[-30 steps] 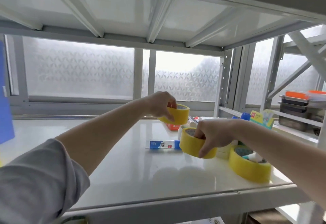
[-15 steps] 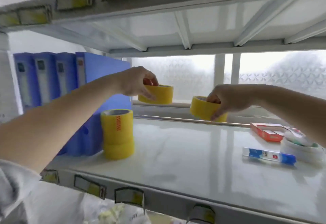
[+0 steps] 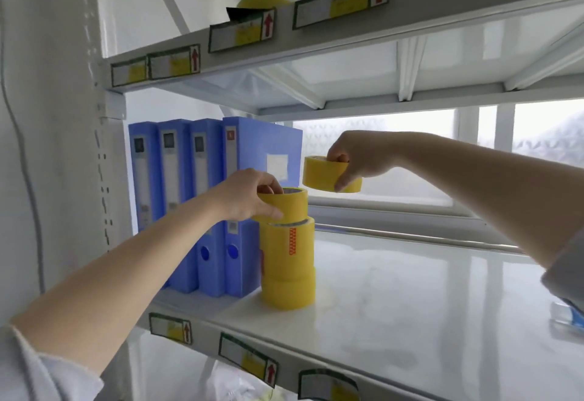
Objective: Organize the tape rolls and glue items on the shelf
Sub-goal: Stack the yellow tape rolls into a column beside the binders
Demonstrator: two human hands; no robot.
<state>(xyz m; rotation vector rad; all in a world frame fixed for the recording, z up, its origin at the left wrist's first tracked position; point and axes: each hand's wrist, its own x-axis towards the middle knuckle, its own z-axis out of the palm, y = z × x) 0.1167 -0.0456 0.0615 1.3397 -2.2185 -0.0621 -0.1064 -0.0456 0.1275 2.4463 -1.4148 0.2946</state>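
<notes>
Left-hand roll touching down on the stack, just below the fingers.

Left hand (image 3: 249, 193) nearer, pinching a yellow tape roll (image 3: 286, 204) by rim and core, axis upright, slightly off-centre over the stacked rolls (image 3: 287, 261) directly beneath. Right hand (image 3: 357, 155) clasping a second roll (image 3: 325, 174), raised up and to the right, waiting. Half a second ago: both rolls carried high, stack well below and left of the fingers; now lowered onto it.

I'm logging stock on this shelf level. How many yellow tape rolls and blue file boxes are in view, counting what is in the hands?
Yellow tape rolls: 4 (2 stacked, 1 per hand)
Blue file boxes: 4
Total: 8
</notes>
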